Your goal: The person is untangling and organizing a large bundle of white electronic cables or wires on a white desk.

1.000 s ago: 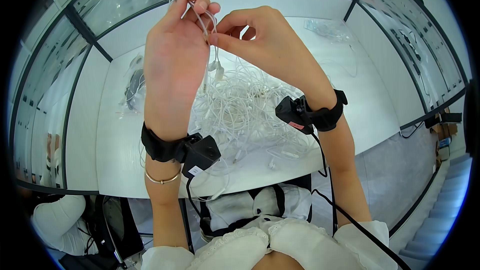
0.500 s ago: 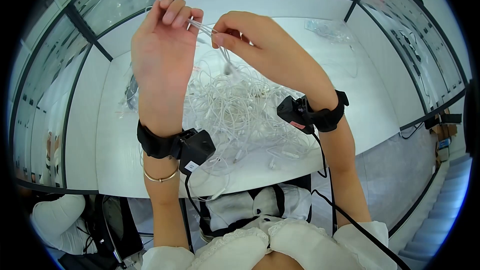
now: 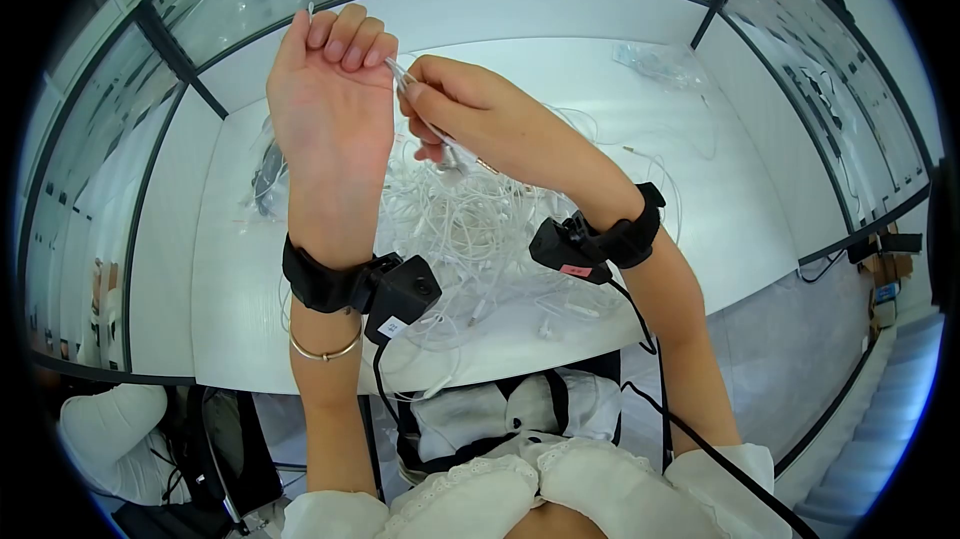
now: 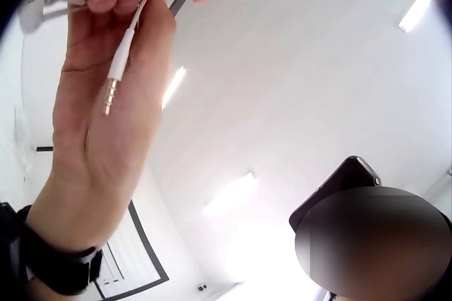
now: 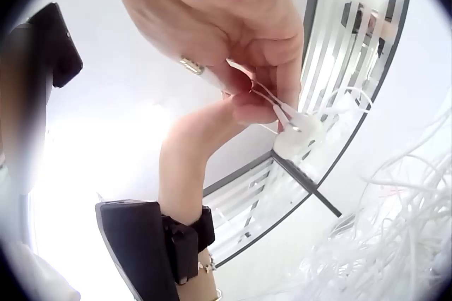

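Both my hands are raised over the far part of a white desk, joined by the white cord of wired earphones (image 3: 430, 124). In the head view my left hand (image 3: 335, 104) shows its palm, fingers curled, with cord at the index finger and leaving beside the little finger. My right hand (image 3: 470, 119) pinches the cord just to the right. White earbuds (image 5: 296, 131) dangle under its fingers in the right wrist view. Over that hand's palm hangs the audio plug (image 4: 111, 86), seen in the left wrist view. The cord behind my left fingers is hidden.
Beneath the hands lies a large tangle of white earphone cords (image 3: 470, 219). A clear plastic bag (image 3: 655, 64) is at the back right; a dark item in plastic (image 3: 270, 179) lies at the left. Low white partitions (image 3: 480, 14) enclose the desk's back and sides.
My left fingers have curled further toward the palm. My right hand has turned and moved lower and slightly left, bringing the earbuds and plug close under its fingers.
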Action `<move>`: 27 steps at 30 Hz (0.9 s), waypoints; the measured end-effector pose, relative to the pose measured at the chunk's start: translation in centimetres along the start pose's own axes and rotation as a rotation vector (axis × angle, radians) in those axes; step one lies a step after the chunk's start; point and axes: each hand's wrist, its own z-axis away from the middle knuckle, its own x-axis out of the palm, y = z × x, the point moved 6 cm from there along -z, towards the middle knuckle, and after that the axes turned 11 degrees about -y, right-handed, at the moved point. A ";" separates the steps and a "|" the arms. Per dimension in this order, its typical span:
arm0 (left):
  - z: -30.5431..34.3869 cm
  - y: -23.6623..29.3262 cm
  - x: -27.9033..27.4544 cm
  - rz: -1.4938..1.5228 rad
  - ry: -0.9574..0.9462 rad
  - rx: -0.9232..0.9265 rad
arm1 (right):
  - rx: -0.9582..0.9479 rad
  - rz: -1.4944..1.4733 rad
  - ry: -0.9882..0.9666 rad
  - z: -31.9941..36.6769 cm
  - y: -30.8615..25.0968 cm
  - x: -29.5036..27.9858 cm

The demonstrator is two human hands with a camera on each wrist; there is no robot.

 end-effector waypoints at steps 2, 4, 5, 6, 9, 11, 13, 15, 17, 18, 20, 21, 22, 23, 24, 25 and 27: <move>0.0 0.1 -0.3 -0.004 -0.028 -0.003 | -0.044 -0.026 -0.034 -0.5 0.0 0.1; 0.0 0.2 -0.2 -0.024 -0.030 -0.001 | -0.080 -0.065 -0.088 -1.0 0.6 0.0; 0.0 0.2 -0.1 -0.035 -0.031 0.001 | -0.099 -0.085 -0.116 -1.2 0.7 0.0; 0.0 0.1 0.0 -0.057 -0.014 0.002 | -0.099 -0.137 -0.107 -1.1 0.5 0.1; 0.1 -0.4 0.2 -0.116 0.026 0.011 | -0.084 -0.272 -0.052 -1.0 0.3 0.2; 0.0 -0.5 0.0 -0.150 0.037 0.025 | -0.058 -0.335 0.016 -1.1 0.8 0.1; -0.1 -0.5 -0.1 -0.189 0.034 0.043 | -0.061 -0.379 0.045 -1.3 1.2 -0.1; 0.0 -0.7 0.2 -0.220 0.029 0.058 | -0.034 -0.376 0.112 -1.0 1.0 -0.3; 0.1 -0.9 0.4 -0.260 0.072 0.079 | 0.009 -0.470 0.091 -1.1 1.6 -0.2; 0.1 -1.0 0.4 -0.280 0.094 0.089 | 0.030 -0.516 0.080 -1.1 1.9 -0.1; 0.0 -0.7 0.1 -0.302 0.155 0.123 | 0.073 -0.421 0.092 -0.9 1.6 -0.6; -0.1 -0.6 0.0 -0.313 0.185 0.141 | 0.094 -0.373 0.097 -0.9 1.5 -0.7; -0.1 -0.4 0.2 -0.316 0.180 0.132 | 0.033 -0.265 0.140 -0.8 0.8 -0.8; -0.2 -0.1 0.4 -0.319 0.173 0.124 | 0.008 -0.219 0.152 -0.7 0.4 -0.8; -0.3 0.2 0.5 -0.321 0.166 0.116 | -0.016 -0.173 0.166 -0.6 0.0 -0.7; -0.6 1.0 0.1 -0.288 0.129 0.130 | -0.039 -0.128 0.180 -0.5 -0.4 -0.8; -1.2 3.5 -1.7 -0.220 0.055 0.155 | -0.042 -0.059 0.161 -0.3 -0.4 -0.8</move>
